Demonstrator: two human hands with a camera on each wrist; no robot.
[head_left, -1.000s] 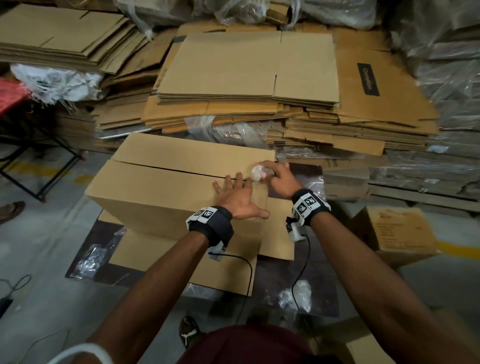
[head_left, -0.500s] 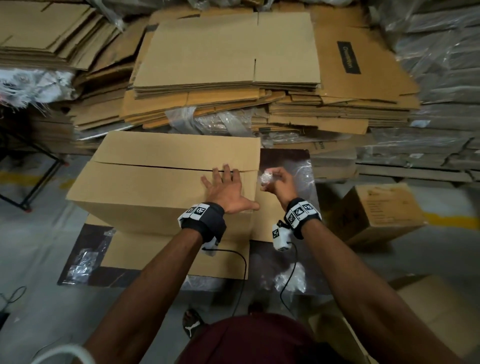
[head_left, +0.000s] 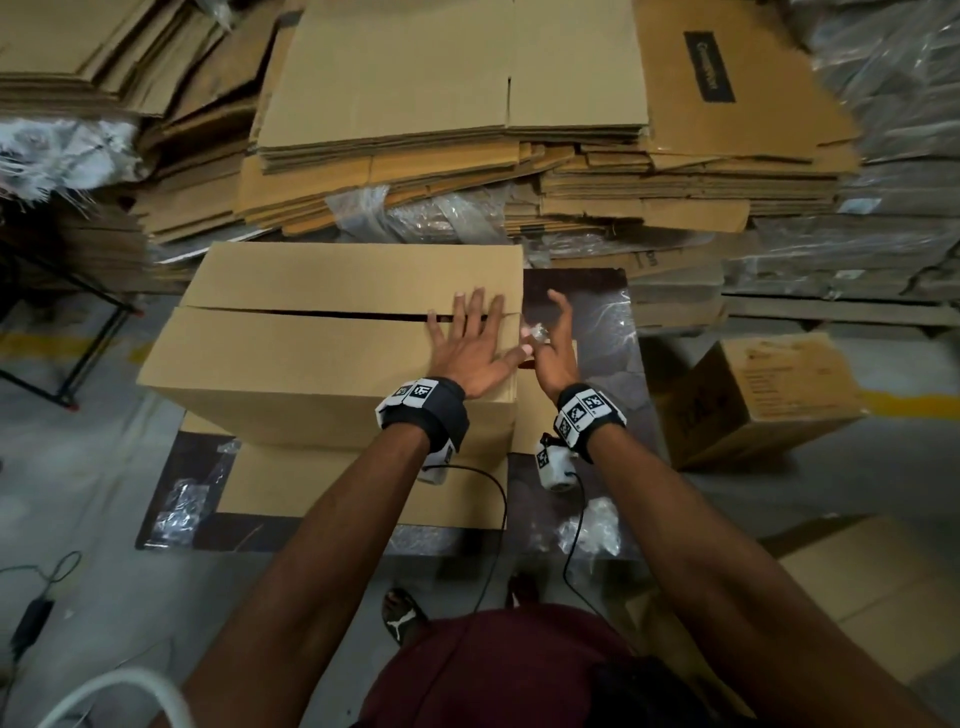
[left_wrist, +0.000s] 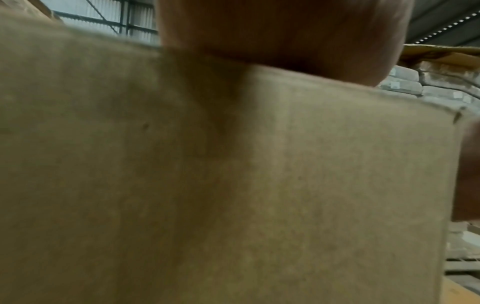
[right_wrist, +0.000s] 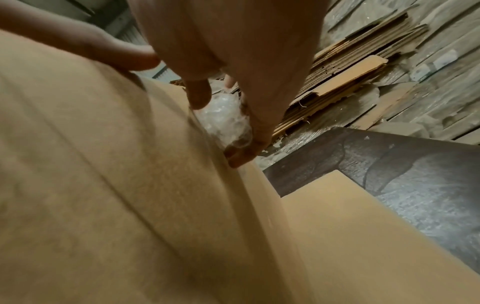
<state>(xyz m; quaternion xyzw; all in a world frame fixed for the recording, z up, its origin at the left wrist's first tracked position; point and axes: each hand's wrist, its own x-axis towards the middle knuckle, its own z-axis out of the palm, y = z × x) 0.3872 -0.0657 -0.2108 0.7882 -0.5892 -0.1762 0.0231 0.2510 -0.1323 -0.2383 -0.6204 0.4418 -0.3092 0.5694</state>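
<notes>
so the right hand (head_left: 556, 353) is sliding off the top of the box (head_left: 311, 364). a second ago it was over the end of the seam (head_left: 311, 313), now it's sitting at the box's right edge, still pinching the plastic wad (right_wrist: 226, 123) between thumb and a finger. the left hand (head_left: 470, 353) is creeping forward too, lying flat with straight fingers across the gap, pressing both flaps down. the box is sitting on flat cardboard on the dark table (head_left: 597, 291). i'm guessing the flaps are being held for sealing, since the gap is still showing.
</notes>
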